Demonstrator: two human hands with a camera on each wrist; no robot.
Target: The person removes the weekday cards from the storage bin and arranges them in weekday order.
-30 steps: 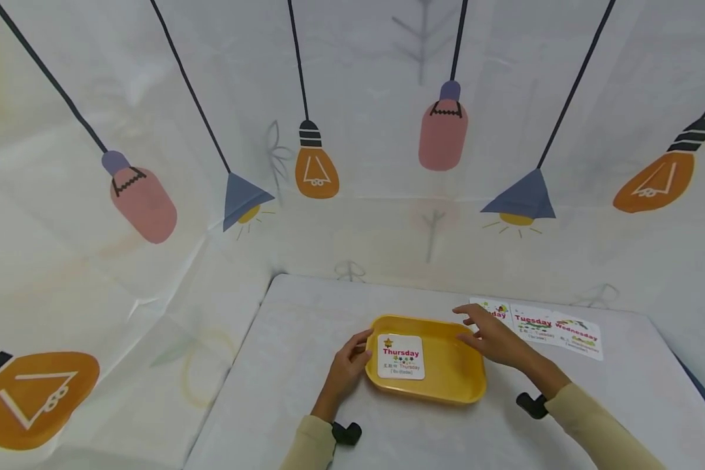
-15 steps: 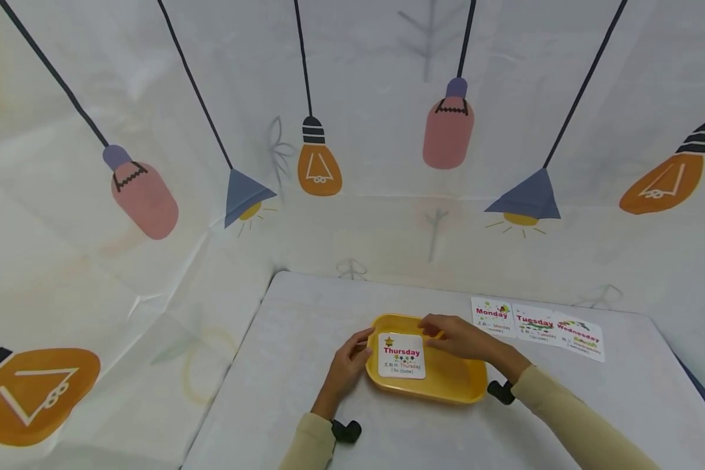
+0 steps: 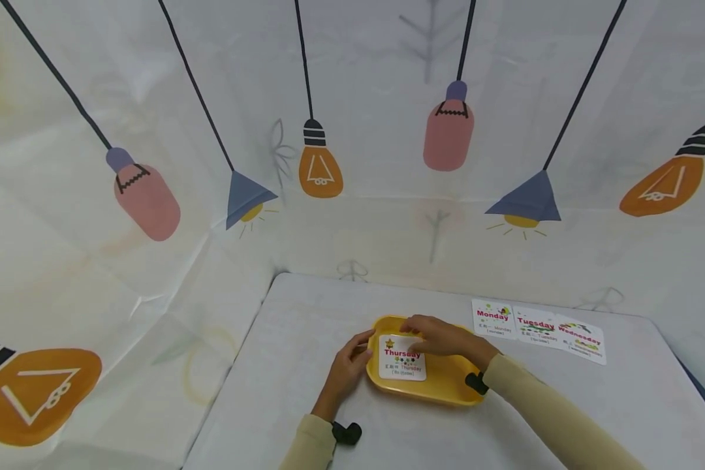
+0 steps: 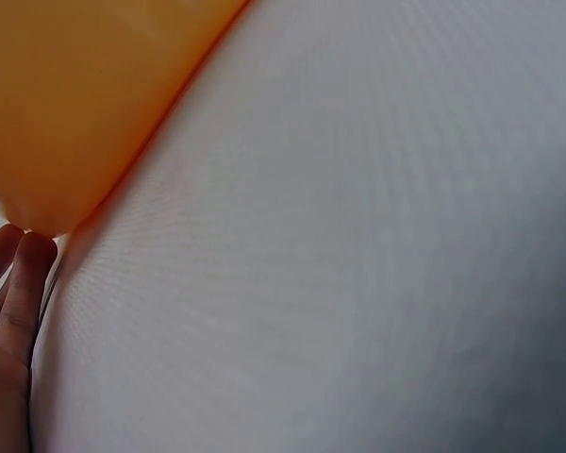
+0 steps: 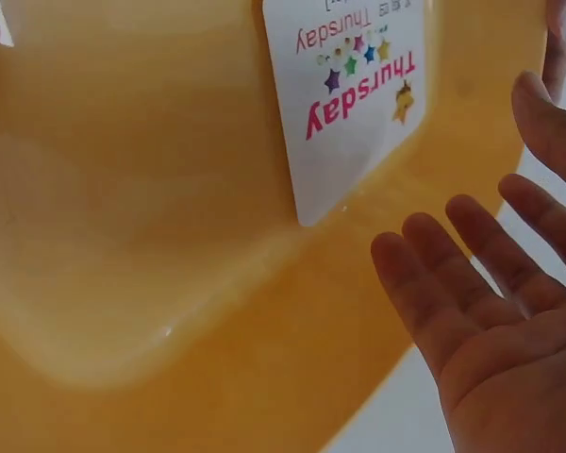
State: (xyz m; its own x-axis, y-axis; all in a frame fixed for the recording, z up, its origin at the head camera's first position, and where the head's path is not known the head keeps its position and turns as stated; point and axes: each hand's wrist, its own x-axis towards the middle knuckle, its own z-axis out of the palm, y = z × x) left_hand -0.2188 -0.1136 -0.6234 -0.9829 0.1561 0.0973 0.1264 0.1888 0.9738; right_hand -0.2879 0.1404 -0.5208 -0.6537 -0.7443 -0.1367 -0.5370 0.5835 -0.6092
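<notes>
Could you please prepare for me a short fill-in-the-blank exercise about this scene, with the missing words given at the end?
1. The weekday card inside the yellow tray reads ____.
2. The hand that hovers over the tray's inside is the person's ____ one.
3. Among the Monday card, Tuesday card and Wednesday card, the middle one reads ____.

Missing words: Thursday; right; Tuesday.

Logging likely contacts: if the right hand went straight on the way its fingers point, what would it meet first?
Most likely the Thursday card in the yellow tray; how high the right hand is above it is unclear.
</notes>
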